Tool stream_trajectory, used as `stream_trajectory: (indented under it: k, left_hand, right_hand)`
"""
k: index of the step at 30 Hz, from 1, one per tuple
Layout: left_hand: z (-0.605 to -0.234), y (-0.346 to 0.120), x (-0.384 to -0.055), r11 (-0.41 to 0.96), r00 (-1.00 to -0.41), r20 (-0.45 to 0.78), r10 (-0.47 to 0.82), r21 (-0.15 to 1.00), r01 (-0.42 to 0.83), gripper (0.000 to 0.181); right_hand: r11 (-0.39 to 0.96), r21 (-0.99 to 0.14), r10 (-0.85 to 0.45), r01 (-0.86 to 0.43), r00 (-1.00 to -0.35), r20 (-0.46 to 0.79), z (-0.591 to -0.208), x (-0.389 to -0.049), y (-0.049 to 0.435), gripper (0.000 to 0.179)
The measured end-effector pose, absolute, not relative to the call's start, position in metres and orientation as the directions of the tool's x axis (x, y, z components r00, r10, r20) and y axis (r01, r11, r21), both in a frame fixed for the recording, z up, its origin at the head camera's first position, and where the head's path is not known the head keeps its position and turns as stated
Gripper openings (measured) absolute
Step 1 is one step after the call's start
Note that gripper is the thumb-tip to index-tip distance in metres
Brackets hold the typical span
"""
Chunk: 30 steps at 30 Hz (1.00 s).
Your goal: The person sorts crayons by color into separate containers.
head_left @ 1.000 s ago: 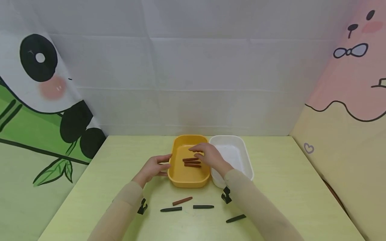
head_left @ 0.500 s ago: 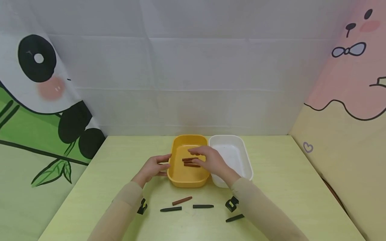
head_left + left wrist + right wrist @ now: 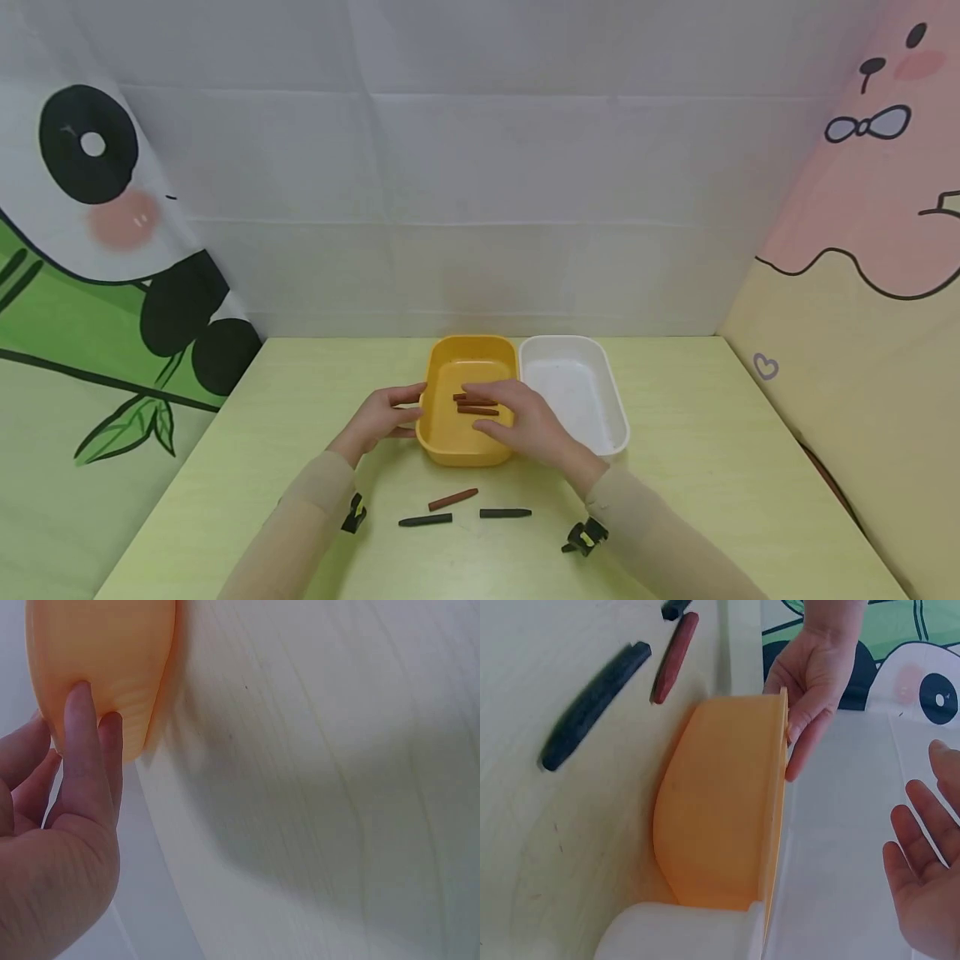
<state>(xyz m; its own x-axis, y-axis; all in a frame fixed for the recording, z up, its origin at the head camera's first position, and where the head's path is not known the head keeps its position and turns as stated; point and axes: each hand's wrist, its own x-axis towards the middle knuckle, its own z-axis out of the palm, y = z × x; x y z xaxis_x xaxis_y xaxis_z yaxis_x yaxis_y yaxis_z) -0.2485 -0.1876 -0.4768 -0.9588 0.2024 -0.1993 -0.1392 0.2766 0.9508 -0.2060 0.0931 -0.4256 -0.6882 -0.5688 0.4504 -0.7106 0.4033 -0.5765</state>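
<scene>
My left hand (image 3: 381, 417) is at the left side of the orange tray (image 3: 465, 450), its extended fingers (image 3: 81, 735) touching the outer wall and rim. Several brown crayons (image 3: 477, 411) lie side by side on the tray's floor. Over the tray's right half hovers my right hand (image 3: 525, 417), thumb and fingers apart, partly covering the crayons in the head view. Nothing shows between its spread fingers (image 3: 911, 847) in the right wrist view. In front of the tray, a brown crayon (image 3: 453, 500) and two black crayons (image 3: 506, 513) rest on the table.
A white tray (image 3: 573, 392) stands directly right of the orange one. Another black crayon is mostly hidden by the black device (image 3: 585, 536) on my right wrist. A pale cloth wall (image 3: 480, 275) rises behind the table, with printed cartoon cloths on either side.
My right hand has drawn nearer to me over the orange tray, and its thumb and fingers have spread wider. The left hand and the crayons have stayed put.
</scene>
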Motion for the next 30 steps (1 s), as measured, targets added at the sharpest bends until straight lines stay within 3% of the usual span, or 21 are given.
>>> stream_trajectory:
  k: [5,9,17,25,30]
  left_hand:
    - [-0.478,-0.187,-0.249,0.273,-0.960,-0.202,0.195,0.951,-0.145,0.051]
    - [-0.478,-0.187,-0.249,0.275,-0.960,-0.199,0.196,0.951,-0.142,0.051]
    - [-0.477,-0.187,-0.250,0.283,-0.960,-0.195,0.203,0.950,-0.133,0.051]
    - [-0.478,-0.188,-0.250,0.280,-0.959,-0.189,0.213,0.952,-0.126,0.051]
    - [-0.478,-0.187,-0.250,0.275,-0.958,-0.196,0.208,0.952,-0.135,0.051]
  right_hand:
    - [0.323,-0.534,-0.599,-0.781,-0.606,0.523,-0.429,-0.199,0.091,0.049]
    - [0.295,-0.520,-0.617,-0.801,-0.576,0.537,-0.438,-0.193,0.088,0.052]
    - [0.292,-0.472,-0.693,-0.832,-0.524,0.494,-0.457,-0.181,0.083,0.055]
    - [0.240,-0.371,-0.746,-0.897,-0.416,0.521,-0.470,-0.176,0.080,0.058]
    - [0.240,-0.354,-0.785,-0.904,-0.395,0.477,-0.481,-0.175,0.079,0.056]
